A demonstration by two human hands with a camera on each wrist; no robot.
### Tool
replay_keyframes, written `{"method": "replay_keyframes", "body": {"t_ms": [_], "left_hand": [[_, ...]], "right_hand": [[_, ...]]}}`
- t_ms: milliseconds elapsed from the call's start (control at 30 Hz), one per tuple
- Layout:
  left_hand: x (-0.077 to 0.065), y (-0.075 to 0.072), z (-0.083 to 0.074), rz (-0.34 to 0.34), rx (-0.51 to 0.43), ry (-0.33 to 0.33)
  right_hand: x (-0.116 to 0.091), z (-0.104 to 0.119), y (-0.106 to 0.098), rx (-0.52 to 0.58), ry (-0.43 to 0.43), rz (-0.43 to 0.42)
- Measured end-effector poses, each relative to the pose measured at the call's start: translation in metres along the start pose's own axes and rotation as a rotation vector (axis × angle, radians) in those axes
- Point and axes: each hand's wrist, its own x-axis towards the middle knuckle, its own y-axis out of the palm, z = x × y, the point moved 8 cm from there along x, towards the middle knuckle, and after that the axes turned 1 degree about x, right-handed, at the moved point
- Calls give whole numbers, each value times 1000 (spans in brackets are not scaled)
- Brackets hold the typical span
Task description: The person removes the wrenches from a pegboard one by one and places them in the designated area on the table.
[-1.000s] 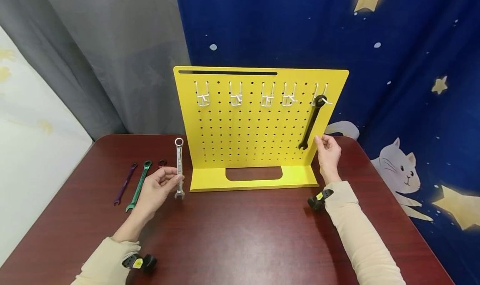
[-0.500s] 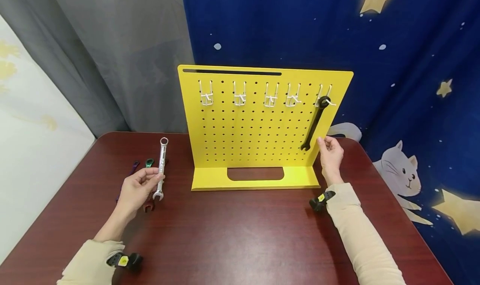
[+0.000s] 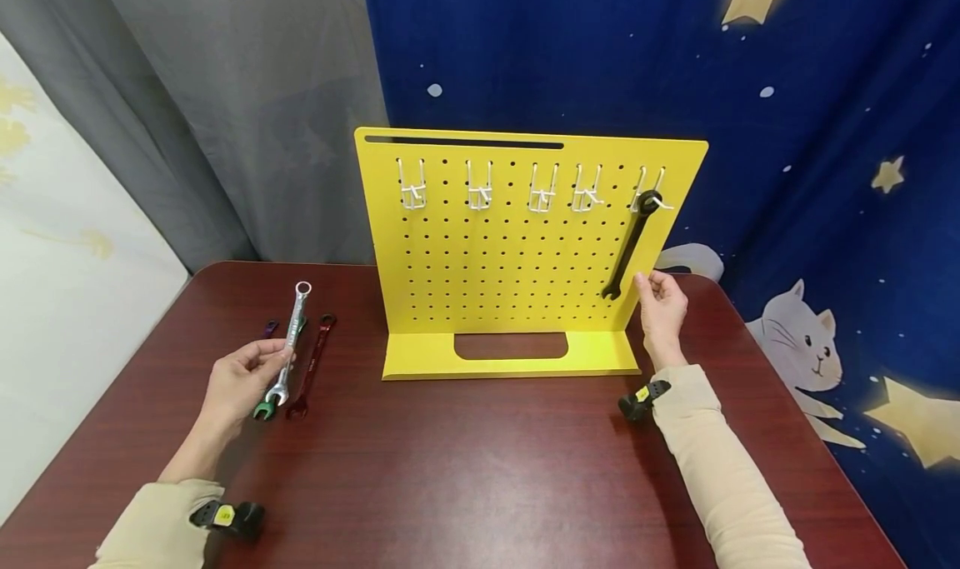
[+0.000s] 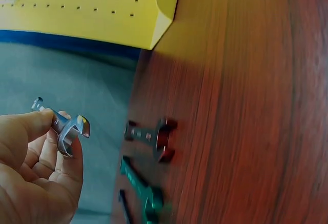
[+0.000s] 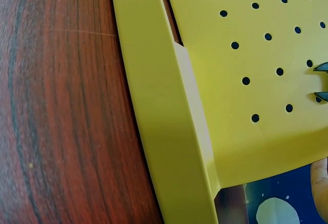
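Observation:
My left hand [image 3: 240,381] pinches a silver combination wrench [image 3: 295,327] between thumb and fingers, ring end up. In the left wrist view the open-jaw end of this silver wrench [image 4: 66,131] points toward the camera. Over on the right, my right hand [image 3: 662,315] grips the right edge of a yellow pegboard [image 3: 495,282], thumb at the front. A black wrench [image 3: 630,248] hangs from the rightmost white hook, just above that thumb. Only a bit of the right hand [image 5: 320,188] shows in the right wrist view.
Below and beside the left hand lie a red wrench [image 3: 313,369], a green wrench [image 3: 264,409] and a purple wrench [image 3: 270,328], the latter two partly hidden. Several white hooks [image 3: 480,196] line the upper pegboard. Curtains stand behind the dark red table [image 3: 480,469].
The left hand has carried the silver wrench leftward, from beside the pegboard to over the green wrench. The right hand has stayed at the board's edge.

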Motion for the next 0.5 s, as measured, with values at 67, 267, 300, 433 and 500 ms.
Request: {"method": "replay_keyframes", "body": {"t_ms": [67, 267, 300, 433, 500], "left_hand": [[2, -5, 3, -10, 5, -12], [7, -23, 12, -2, 49, -27], [8, -26, 13, 1, 61, -29], [10, -36, 18, 7, 99, -33], [11, -41, 22, -5, 133, -34]], "right_hand": [[-2, 4, 0, 6, 1, 6], [-13, 26, 2, -1, -10, 21], [-13, 27, 2, 0, -10, 23], [-14, 28, 2, 2, -11, 24], [-15, 28, 2, -4, -10, 17]]}}
